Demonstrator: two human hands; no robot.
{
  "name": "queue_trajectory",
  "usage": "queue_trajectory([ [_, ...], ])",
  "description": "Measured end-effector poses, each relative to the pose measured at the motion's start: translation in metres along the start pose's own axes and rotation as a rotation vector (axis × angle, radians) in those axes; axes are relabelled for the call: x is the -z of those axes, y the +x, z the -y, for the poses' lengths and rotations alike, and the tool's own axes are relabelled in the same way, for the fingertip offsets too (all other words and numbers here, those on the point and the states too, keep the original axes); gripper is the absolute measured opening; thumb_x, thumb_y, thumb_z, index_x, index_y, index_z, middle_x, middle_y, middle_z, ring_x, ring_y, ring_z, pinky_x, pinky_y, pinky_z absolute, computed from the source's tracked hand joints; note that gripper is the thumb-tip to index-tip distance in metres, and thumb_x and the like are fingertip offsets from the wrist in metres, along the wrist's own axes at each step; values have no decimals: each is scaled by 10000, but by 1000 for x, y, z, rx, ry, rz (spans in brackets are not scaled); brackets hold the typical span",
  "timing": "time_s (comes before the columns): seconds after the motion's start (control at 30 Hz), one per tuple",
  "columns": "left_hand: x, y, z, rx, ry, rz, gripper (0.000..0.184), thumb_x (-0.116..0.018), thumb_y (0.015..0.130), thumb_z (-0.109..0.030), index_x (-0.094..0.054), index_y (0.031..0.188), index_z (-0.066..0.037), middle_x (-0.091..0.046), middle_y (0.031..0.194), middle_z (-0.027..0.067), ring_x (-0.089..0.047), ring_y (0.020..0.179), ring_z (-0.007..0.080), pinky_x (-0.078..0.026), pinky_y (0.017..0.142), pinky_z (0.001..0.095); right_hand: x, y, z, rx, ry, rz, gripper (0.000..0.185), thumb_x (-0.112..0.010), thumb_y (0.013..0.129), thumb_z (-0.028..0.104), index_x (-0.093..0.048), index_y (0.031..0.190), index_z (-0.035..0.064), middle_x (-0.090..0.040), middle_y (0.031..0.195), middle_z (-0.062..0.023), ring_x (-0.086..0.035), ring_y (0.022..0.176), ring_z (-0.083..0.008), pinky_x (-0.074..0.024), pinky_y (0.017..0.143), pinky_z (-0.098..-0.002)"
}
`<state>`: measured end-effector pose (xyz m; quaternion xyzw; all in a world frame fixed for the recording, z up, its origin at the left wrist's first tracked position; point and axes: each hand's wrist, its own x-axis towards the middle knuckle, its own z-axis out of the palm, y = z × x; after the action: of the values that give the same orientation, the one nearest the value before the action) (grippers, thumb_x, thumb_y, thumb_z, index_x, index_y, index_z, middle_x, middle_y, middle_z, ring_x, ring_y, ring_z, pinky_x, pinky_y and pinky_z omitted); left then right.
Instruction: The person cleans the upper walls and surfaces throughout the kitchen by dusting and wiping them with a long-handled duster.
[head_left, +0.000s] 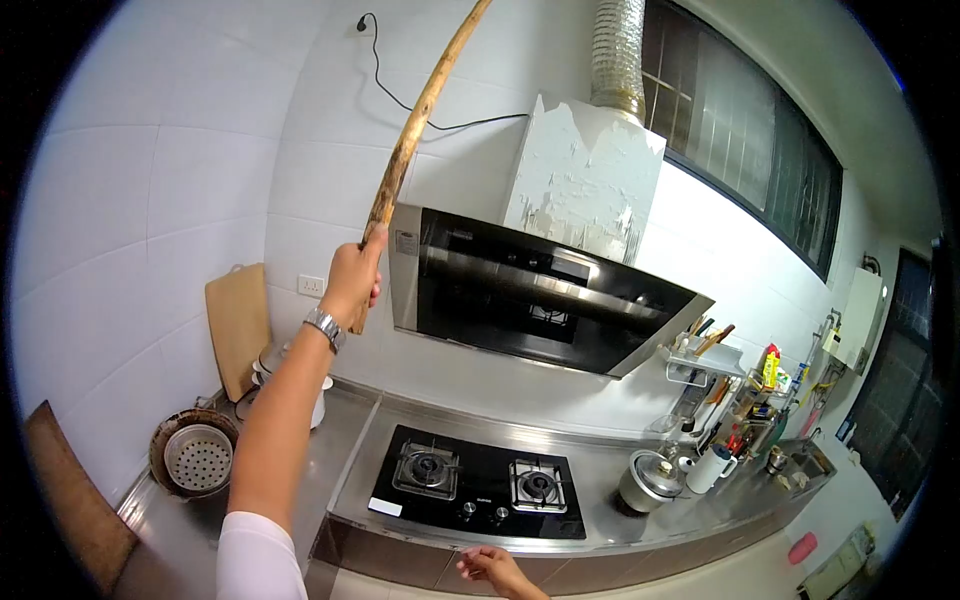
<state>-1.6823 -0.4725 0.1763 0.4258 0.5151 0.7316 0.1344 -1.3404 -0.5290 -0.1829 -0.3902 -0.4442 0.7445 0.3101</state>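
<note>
My left hand [357, 277] is closed round the lower part of a long wooden stick [408, 138], with a short end showing below the fist. The stick slants up past the top edge of the view, in front of the wall and left of the black range hood [540, 295]. A metal watch is on the left wrist. Low in the view, my right hand [490, 568] hangs near the counter's front edge, fingers loosely bent and apart, nothing seen in it. Above it lies the black two-burner gas stove [480, 485].
On the right of the steel counter [600, 470] stand a lidded pot [652, 480], a white kettle [711, 468] and racks of utensils. At left are a cutting board [238, 330] and a pan with a strainer [198, 458]. A black cord hangs on the wall.
</note>
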Motion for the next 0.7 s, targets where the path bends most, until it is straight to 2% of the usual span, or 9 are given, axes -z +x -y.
queue_trajectory([
  [0.13, 3, -9, 15, 60, 38, 34, 601, -501, 874, -570, -448, 582, -47, -449, 473, 37, -460, 354, 138, -378, 324, 295, -12, 0, -4, -27, 41, -2, 110, -623, 854, 136, -595, 893, 37, -618, 722, -56, -553, 570, -122, -445, 509, -255],
  [0.2, 6, -46, 48, 35, 84, 117, 599, -463, 898, -560, -442, 576, -54, -442, 437, 33, -456, 333, 145, -380, 326, 299, 3, 21, -17, -80, -97, 147, 231, -517, 940, 166, -555, 1082, -13, -652, 913, -109, -624, 717, -151, -523, 669, -277],
  [0.33, 45, -152, 126, 162, 172, 217, 573, -437, 936, -479, -436, 514, -91, -446, 394, 29, -456, 318, 150, -362, 322, 318, -14, 32, -18, -106, -104, 190, 262, -499, 953, 202, -549, 1098, -11, -650, 925, -108, -618, 714, -144, -514, 656, -260],
  [0.47, 88, -279, 167, 424, 73, 215, 514, -482, 932, -358, -453, 509, -67, -456, 405, 20, -475, 339, 136, -377, 348, 297, -46, 32, -4, -134, -101, 269, 313, -488, 961, 233, -532, 1153, -11, -648, 953, -109, -625, 750, -151, -514, 676, -259],
  [0.5, 96, -309, 174, 397, 144, 193, 474, -501, 917, -303, -460, 510, -63, -462, 408, 24, -472, 330, 126, -377, 345, 292, -59, 28, 0, -117, -131, 327, 347, -485, 962, 251, -515, 1190, -8, -641, 991, -108, -621, 815, -159, -508, 722, -270],
  [0.53, 110, -339, 194, 539, 157, 226, 361, -518, 899, -241, -542, 617, -17, -548, 497, 63, -545, 413, 171, -425, 407, 318, -70, 26, 2, -100, -162, 382, 382, -482, 964, 269, -497, 1228, -6, -634, 1028, -106, -616, 880, -168, -502, 768, -281],
  [0.6, 121, -372, 157, 456, 453, 171, 325, -531, 916, -232, -497, 666, -28, -501, 559, 52, -432, 447, 204, -343, 444, 397, -93, 25, -7, -62, -171, 497, 412, -496, 957, 293, -480, 1249, 3, -603, 1102, -111, -588, 962, -178, -481, 816, -298],
  [0.67, 140, -421, 194, 486, 448, 144, 320, -522, 920, -232, -510, 695, -6, -516, 572, 72, -462, 482, 226, -363, 473, 405, -122, 19, -8, -48, -182, 687, 503, -511, 945, 321, -409, 1321, 2, -527, 1240, -115, -481, 1164, -190, -392, 971, -337],
  [0.7, 150, -438, 205, 495, 440, 115, 320, -512, 923, -232, -524, 723, 17, -531, 586, 93, -493, 517, 248, -382, 503, 413, -134, 15, -18, -57, -171, 687, 503, -511, 945, 321, -409, 1321, 2, -527, 1240, -115, -481, 1164, -190, -392, 971, -337],
])
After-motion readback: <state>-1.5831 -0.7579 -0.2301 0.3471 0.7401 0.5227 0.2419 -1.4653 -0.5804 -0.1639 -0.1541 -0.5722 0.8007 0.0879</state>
